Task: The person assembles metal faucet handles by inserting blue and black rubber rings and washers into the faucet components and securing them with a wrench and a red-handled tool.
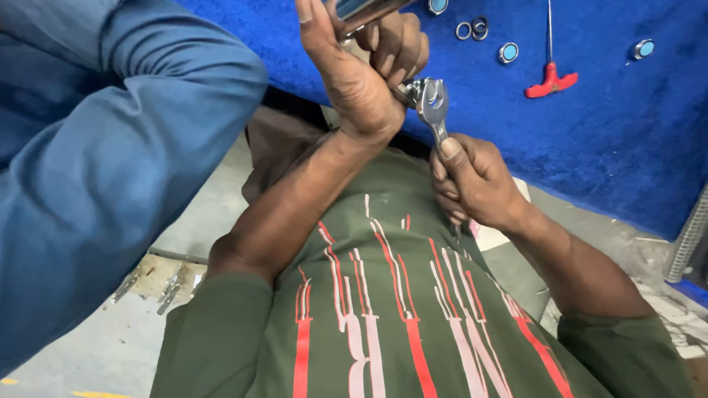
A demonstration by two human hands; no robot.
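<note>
Right hand (476,184) grips an open-ended spanner (434,107); left hand (365,66) clasps a chrome part (361,11), cut off at the frame's top; the fitting between them is hidden.

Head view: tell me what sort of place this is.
Probably a workshop or assembly bench. The right hand works a spanner on a metal part gripped by the left hand, and a red T-handle key and rings lie on a blue mat.

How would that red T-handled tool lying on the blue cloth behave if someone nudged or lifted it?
The red T-handled tool with the thin metal shaft looks rigid, so it should probably lift as one stiff piece. Its crossbar handle lies flat on the blue fuzzy cloth, so it likely pivots or slides rather than rolls. The weight seems concentrated at the handle, so lifted by the shaft it may tip.
</note>
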